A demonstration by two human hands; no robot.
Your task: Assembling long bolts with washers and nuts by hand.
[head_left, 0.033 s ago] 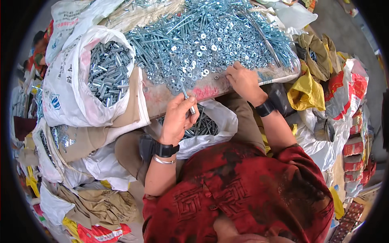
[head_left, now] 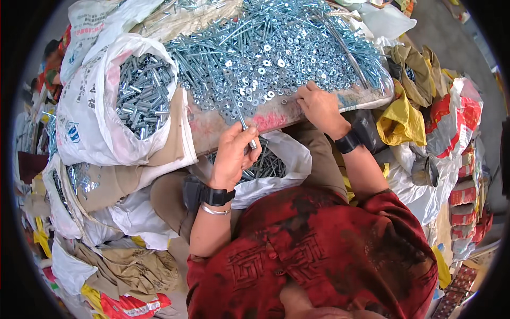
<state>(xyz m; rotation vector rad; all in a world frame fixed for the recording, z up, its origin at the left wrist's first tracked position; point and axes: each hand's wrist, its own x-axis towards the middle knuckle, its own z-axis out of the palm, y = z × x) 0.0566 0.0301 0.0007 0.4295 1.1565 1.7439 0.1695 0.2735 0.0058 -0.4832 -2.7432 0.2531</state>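
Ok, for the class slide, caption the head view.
Left hand holds a metal rod; right hand beside piled washers.

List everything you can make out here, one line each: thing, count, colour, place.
Metal rod: one, silver, in left hand
Washers: many, silver, heaped on board
Thin rods: many, bluish silver, far side of heap
Board: one, brownish with pink, beneath heap
Open sack: one, white, left of heap
Metal tubes: many, silver, inside sack
Open bag: one, white, between legs
Other bags: several, mixed, both sides
Wristbands: two, black, wrists
Shirt: one, red-black, torso
Left hand: one, bare, gripping rod
Right hand: one, bare, heap's near edge
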